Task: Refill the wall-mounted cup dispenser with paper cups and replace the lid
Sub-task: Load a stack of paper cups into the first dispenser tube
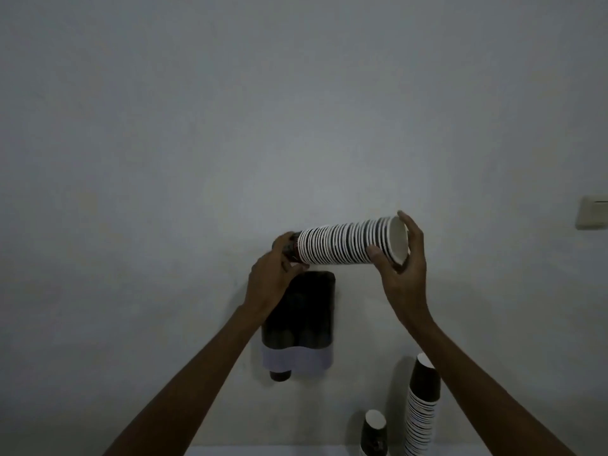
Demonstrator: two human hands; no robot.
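Note:
A long stack of nested paper cups (pixel 342 243), dark with white rims, lies almost level just above the wall-mounted dispenser (pixel 304 311). My left hand (pixel 274 274) grips its closed bottom end. My right hand (pixel 403 261) holds the open-mouthed end, thumb below and fingers around the rim. The dispenser is a dark double tube with a pale lower band; one dark cup (pixel 280 375) pokes out beneath its left side. My left hand hides part of the dispenser's top. No lid is in view.
A tall upright stack of cups (pixel 422 409) stands at lower right on a white surface (pixel 263 451), with a short stack of cups (pixel 374 432) to its left. A wall switch (pixel 594 217) is at far right. Plain grey wall surrounds the dispenser.

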